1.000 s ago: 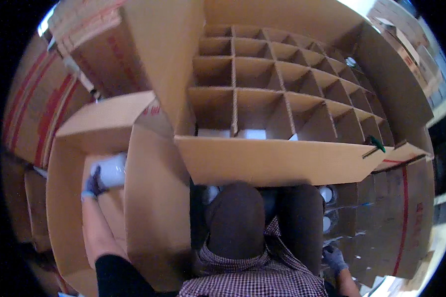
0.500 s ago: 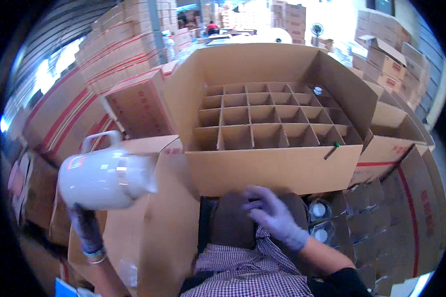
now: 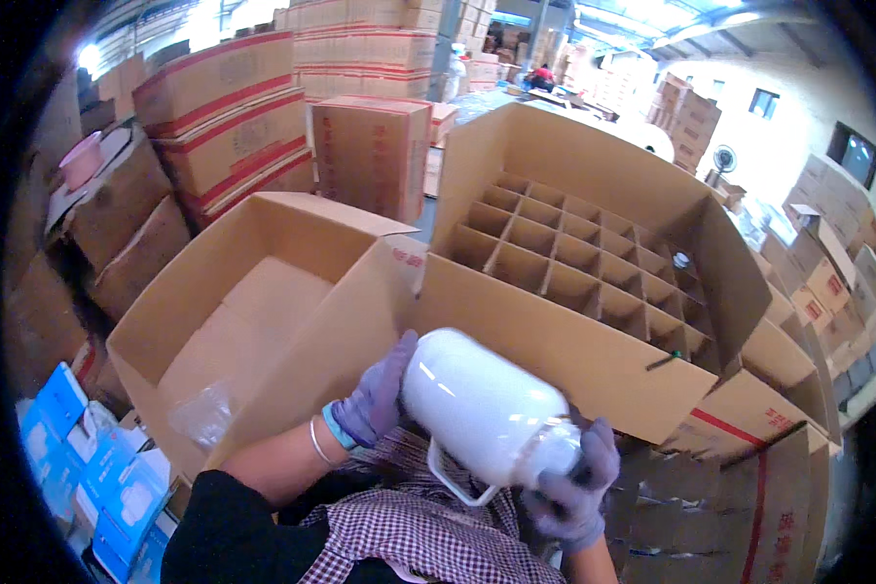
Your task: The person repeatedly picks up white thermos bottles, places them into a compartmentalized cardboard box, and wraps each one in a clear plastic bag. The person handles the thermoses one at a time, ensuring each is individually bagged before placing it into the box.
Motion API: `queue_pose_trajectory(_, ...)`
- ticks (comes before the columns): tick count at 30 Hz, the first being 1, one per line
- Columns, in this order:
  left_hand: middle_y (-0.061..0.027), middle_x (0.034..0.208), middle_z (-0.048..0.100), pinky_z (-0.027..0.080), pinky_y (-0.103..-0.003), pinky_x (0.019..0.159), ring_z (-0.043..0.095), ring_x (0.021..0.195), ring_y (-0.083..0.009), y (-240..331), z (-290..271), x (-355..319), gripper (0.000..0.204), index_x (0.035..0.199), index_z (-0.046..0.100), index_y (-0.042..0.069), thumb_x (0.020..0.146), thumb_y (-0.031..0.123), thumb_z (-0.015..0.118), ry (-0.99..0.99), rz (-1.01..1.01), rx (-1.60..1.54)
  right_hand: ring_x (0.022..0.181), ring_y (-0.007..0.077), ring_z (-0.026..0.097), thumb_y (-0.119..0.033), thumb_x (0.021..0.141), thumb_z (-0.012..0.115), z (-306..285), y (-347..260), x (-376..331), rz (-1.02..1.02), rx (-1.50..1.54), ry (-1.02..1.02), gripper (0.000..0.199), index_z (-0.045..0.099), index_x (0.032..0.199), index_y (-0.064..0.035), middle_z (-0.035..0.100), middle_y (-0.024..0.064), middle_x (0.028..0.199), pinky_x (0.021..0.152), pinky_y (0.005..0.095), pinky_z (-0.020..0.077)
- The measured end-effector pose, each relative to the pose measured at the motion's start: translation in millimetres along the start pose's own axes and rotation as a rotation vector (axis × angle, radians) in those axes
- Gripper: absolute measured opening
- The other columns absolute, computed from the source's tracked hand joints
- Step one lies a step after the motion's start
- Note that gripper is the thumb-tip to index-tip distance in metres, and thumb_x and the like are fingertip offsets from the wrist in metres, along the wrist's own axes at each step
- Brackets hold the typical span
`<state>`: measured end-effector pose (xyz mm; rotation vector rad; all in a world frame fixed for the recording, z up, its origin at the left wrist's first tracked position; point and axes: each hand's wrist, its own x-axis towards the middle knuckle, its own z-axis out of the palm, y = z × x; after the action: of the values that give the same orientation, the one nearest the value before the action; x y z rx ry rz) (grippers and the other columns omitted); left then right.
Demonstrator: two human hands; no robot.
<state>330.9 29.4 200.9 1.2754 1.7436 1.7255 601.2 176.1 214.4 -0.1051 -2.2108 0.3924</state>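
Observation:
A glossy white vacuum jug [image 3: 487,399] lies tilted across my lap, its handle turned down toward me. My left hand [image 3: 372,397], in a grey-purple glove, supports it at the base end. Around the neck and lid at the other end curl the fingers of my right hand [image 3: 579,492], gloved as well. Just beyond the jug stands a large carton [image 3: 565,346] with a cardboard divider grid [image 3: 555,248]. One cell near its far right holds something with a pale round cap [image 3: 681,261]. A thin dark strip with a green end [image 3: 664,361] sits on the carton's near edge.
An open carton [image 3: 360,292] with clear plastic film [image 3: 202,414] inside stands at my left. Blue printed boxes [image 3: 117,487] lie at the lower left. Another divided carton [image 3: 672,487] is at my right. Stacked cartons [image 3: 229,117] and a pink tub [image 3: 81,161] stand farther left.
The jug has come from the left, over the open carton, to in front of me. My right hand has joined my left on it. The view has turned left.

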Motion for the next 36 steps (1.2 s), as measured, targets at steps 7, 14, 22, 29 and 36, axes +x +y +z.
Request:
queue_pose_trajectory(7,-0.0136,0.104,0.062,0.048,-0.039,0.093,0.059,0.099,-0.0240,-17,46,3,0.041,0.112,0.059,-0.003,0.110,0.028,0.034,0.173,0.166,-0.035,0.131,0.0291,0.048,-0.074,0.094,0.036,17,43,-35,1.020,0.785,-0.001,0.085,0.033,0.151,-0.0107,0.041,0.0136,0.149,0.111,0.0455,0.0391)
queue_pose_trajectory(14,-0.0207,0.115,0.063,0.047,-0.042,0.096,0.061,0.107,-0.0319,-48,45,47,0.043,0.129,0.052,-0.008,0.110,0.026,0.032,-0.060,-0.133,-0.171,0.128,0.0364,0.049,-0.031,0.088,0.062,-6,28,-3,0.402,0.210,0.165,0.076,0.028,0.151,-0.0040,0.045,0.0212,0.139,0.107,0.0481,0.0411)
queue_pose_trajectory(22,-0.0097,0.091,0.056,0.044,-0.033,0.081,0.053,0.088,-0.0193,8,112,156,0.024,0.103,0.057,0.002,0.100,0.025,0.053,-0.003,0.338,-0.055,0.117,0.0269,0.054,-0.034,0.078,0.074,-16,55,-47,0.839,0.359,0.498,0.073,0.047,0.136,0.0006,0.053,0.0157,0.129,0.101,0.0426,0.0449)
queue_pose_trajectory(29,-0.0137,0.098,0.064,0.047,-0.047,0.084,0.062,0.094,-0.0355,-28,178,290,0.041,0.101,0.064,0.010,0.084,0.048,0.070,-0.405,0.851,1.055,0.112,0.0350,0.061,-0.034,0.064,0.090,-16,63,-76,0.620,0.133,0.410,0.077,0.058,0.126,-0.0023,0.061,0.0187,0.123,0.097,0.0441,0.0484)
queue_pose_trajectory(36,-0.0196,0.097,0.066,0.053,-0.048,0.077,0.066,0.087,-0.0368,38,318,388,0.049,0.100,0.065,0.004,0.088,0.052,0.065,-0.271,0.985,1.057,0.111,0.0331,0.060,-0.038,0.075,0.083,2,101,-87,0.483,0.290,0.414,0.066,0.058,0.125,-0.0028,0.061,0.0205,0.124,0.095,0.0446,0.0492)
